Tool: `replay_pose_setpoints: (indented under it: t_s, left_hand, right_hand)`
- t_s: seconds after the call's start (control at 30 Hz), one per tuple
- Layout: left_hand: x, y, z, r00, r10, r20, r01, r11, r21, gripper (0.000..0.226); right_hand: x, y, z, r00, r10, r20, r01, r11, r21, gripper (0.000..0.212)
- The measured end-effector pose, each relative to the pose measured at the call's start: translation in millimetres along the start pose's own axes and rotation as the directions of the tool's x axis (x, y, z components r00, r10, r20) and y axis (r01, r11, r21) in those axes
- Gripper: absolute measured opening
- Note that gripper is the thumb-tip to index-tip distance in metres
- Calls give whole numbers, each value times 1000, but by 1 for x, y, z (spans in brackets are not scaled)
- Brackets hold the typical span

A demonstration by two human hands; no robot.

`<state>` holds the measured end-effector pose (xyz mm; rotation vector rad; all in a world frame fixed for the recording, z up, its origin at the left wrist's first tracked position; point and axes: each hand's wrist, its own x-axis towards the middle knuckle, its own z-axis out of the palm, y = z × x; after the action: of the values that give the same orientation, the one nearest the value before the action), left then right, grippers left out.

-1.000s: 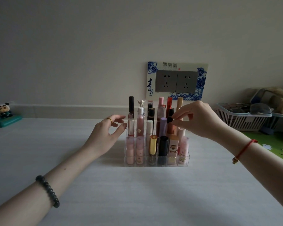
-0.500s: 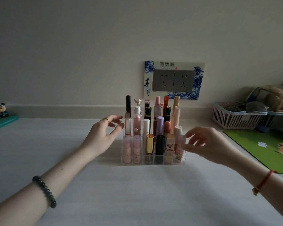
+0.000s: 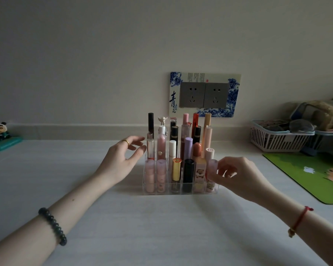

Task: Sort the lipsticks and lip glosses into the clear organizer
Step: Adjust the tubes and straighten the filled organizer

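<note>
White tabletop (image 3: 161,227) runs out from us between our forearms. Nearest the work, our right hand (image 3: 236,177) sits at the near-right corner of the clear organizer (image 3: 181,192), fingers curled, thumb tip against the pale pink tube (image 3: 211,168) in the corner cell. We cannot tell whether it pinches that tube or only touches it. The tube stands upright, just left of the fingertips, so we judge a lift would go straight up, and the right hand is the nearer one.

Slightly farther, our left hand (image 3: 121,162) is loosely spread, holding nothing, fingertips just beside the organizer's left wall. The lipsticks and lip glosses (image 3: 176,169) stand in the cells, short near, tall far.

A second ago the right hand pinched a dark cap in the far rows. It has dropped to the near row, and the left has hardly moved.
</note>
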<state>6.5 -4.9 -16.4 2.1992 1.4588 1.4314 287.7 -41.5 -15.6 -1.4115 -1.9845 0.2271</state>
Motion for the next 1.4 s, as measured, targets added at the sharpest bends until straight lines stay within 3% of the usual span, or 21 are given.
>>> replay_pose_setpoints:
  t_s: [0.23, 0.37, 0.43, 0.57, 1.03, 1.27, 1.4]
  left_hand:
    - [0, 0, 0, 1000, -3, -2, 3, 1000, -9, 25]
    - [0, 0, 1, 1000, -13, -1, 13, 1000, -15, 25]
    - [0, -1, 1, 1000, -16, -4, 16, 1000, -16, 25]
    - [0, -2, 1, 1000, -17, -15, 17, 1000, -18, 25]
    - [-1, -8, 3, 1000, -20, -17, 20, 1000, -21, 25]
    - [1, -5, 0, 999, -2, -33, 1, 999, -38, 23]
    - [2, -4, 0, 999, 1, -40, -3, 998, -60, 22]
  right_hand:
    - [10, 1, -23, 996, 2, 92, -7, 998, 57, 27]
    - [32, 2, -39, 991, -29, -128, 38, 997, 67, 21]
    - [43, 0, -39, 984, -39, -172, 52, 996, 69, 21]
    - [59, -6, -29, 990, -1, -139, 15, 996, 94, 30]
    - [70, -4, -23, 998, -10, -68, 13, 999, 42, 17]
    - [67, 2, -24, 1000, 5, -29, -4, 999, 50, 28]
    - [59, 1, -31, 985, 30, -168, -20, 998, 65, 29]
